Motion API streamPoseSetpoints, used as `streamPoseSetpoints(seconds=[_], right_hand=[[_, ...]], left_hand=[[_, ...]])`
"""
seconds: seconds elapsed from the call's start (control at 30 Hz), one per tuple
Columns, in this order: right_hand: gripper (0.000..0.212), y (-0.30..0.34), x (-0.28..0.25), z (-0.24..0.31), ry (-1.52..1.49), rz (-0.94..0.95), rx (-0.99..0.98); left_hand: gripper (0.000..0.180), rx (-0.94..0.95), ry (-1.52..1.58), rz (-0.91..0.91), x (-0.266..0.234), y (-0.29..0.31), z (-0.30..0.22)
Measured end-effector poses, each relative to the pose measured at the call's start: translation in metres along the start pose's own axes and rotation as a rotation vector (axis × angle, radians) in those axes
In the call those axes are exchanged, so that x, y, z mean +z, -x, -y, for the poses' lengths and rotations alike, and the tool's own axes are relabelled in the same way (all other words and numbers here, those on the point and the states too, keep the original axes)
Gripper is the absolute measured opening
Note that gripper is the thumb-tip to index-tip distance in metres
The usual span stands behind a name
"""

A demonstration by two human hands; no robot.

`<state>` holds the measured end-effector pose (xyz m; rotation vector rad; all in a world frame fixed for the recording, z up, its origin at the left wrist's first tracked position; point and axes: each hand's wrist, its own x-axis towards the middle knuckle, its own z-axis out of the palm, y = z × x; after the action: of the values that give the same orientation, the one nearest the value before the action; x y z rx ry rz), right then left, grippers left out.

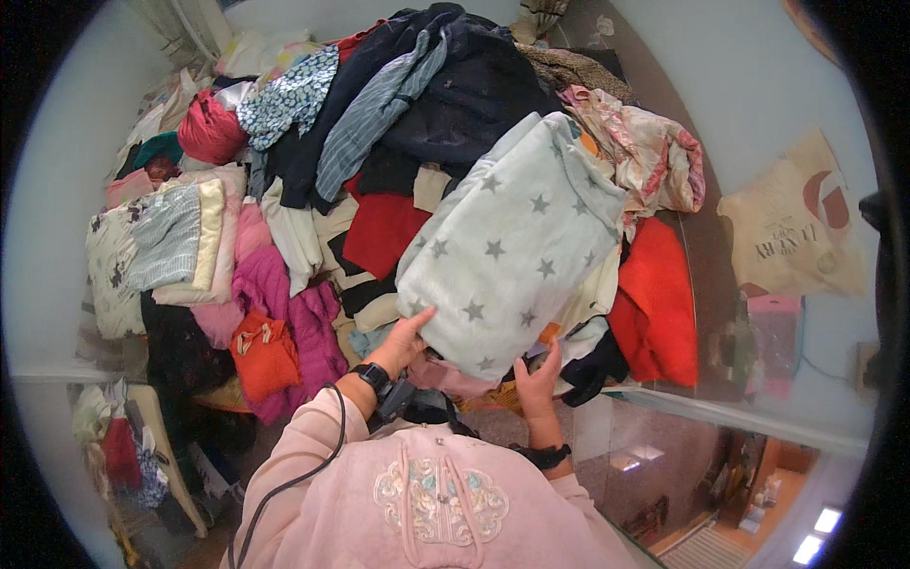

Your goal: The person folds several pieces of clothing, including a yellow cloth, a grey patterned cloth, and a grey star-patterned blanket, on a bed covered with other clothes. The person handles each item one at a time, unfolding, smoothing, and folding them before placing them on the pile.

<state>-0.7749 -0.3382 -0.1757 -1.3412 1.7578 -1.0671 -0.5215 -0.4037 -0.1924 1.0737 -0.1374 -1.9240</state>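
Note:
A folded pale mint fleece blanket with grey stars (517, 242) lies slanted in front of me, over the pile of clothes. My left hand (402, 347) grips its lower left corner, thumb on top and the other fingers hidden beneath. By its lower right edge is my right hand (538, 381), thumb and finger apart. Whether that hand touches the cloth is hard to make out. Dark red cloth (387, 229) shows left of the blanket, and a bright red garment (656, 303) lies to its right.
Dark clothes (474, 81) are heaped at the back. Folded clothes (171, 237) are stacked at the left, near a magenta garment (284, 327) and an orange folded piece (265, 353). A beige printed bag (789, 223) is at the right. A black cable (334, 450) runs along my left arm.

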Motion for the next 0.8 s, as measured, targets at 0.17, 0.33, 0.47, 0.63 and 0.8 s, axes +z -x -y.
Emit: streamPoseSetpoints(seconds=[0.17,0.33,0.47,0.63,0.8], right_hand=[[0.078,-0.033,0.029,0.049,-0.252,0.169,0.106],[0.093,-0.075,0.040,0.073,-0.337,0.051,0.001],[0.091,-0.105,0.028,0.074,-0.090,-0.006,0.016],[0.064,-0.116,-0.003,0.072,-0.616,0.111,0.270],[0.051,-0.056,-0.064,0.064,-0.985,0.060,0.433]], left_hand=[[0.052,0.165,-0.390,-0.041,0.026,-0.007,0.007],[0.043,0.602,-1.274,0.070,0.054,0.028,0.016],[0.048,0.793,-1.662,0.443,0.064,0.054,0.004],[0.058,0.731,-1.358,0.370,0.046,0.048,-0.003],[0.067,0.672,-0.783,-0.075,-0.013,0.004,-0.005]])
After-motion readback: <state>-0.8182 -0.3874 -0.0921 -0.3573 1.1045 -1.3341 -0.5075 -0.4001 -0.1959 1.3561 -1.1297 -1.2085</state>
